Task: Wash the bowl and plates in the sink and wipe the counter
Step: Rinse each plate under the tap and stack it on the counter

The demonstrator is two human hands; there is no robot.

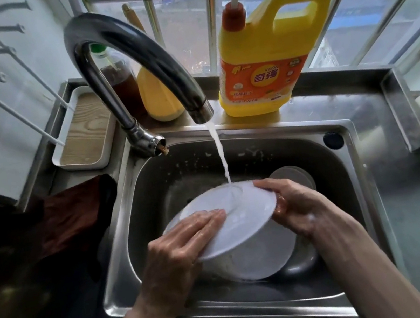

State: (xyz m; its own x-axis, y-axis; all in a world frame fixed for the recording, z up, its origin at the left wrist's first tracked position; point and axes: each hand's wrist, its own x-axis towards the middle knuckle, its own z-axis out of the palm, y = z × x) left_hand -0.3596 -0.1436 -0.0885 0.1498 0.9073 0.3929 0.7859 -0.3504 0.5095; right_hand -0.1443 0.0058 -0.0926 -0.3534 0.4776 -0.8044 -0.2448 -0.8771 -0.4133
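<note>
Plate point(242, 219) up over the sink point(343, 185), tilted, far edge right under the water point(220, 154) from the tap point(132, 50). Quite a bit hard to make out: thumb of the left hand point(173, 248) tucked out of sight below the rim, underside hidden, blur along the near-left edge. Another white disc point(264, 257) lying in the basin underneath, half covered, so plate or bowl, can't say. Same for the grey round thing point(291, 174) behind the right hand point(297, 203), mostly blocked. Something steel and curved point(304, 257) peeking out lower right, maybe a bowl. Left of the shot very dark, just a brown cloth point(76, 217) by the sink edge.

Grip: right hand clamped on the right rim, thumb over the top, fingers curled beneath. Left hand flat on the upper face, fingers straight and together, pressing rather than grabbing. So plate between both hands, touching both, above the disc; touching it or not, can't tell.

Looks smooth, glossy, thin-rimmed, shallow well in the middle. Sink brushed steel, wet, flecked with suds. Tap dark, shiny, arched. Yellow soap jug point(266, 68) with red pump on the ledge behind.
</note>
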